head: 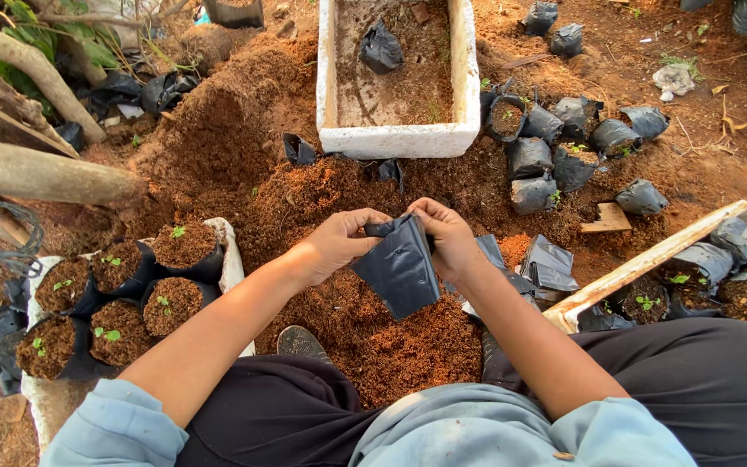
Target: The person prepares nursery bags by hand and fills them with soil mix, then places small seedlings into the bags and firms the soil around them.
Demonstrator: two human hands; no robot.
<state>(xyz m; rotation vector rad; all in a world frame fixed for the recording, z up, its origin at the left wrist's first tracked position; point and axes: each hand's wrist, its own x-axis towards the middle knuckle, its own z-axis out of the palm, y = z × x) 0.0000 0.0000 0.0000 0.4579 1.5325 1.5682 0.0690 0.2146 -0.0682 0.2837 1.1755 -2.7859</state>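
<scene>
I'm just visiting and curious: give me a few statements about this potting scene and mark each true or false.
1. Both hands hold one black plastic bag. True: the left hand and right hand pinch its top edge.
2. That bag is full of soil. False: it hangs flat and looks empty.
3. Filled bags with seedlings stand to the person's left. True.
4. The white foam box holds water. False: it holds soil and a crumpled black bag.
5. The soil heap lies under the hands. True.
</scene>
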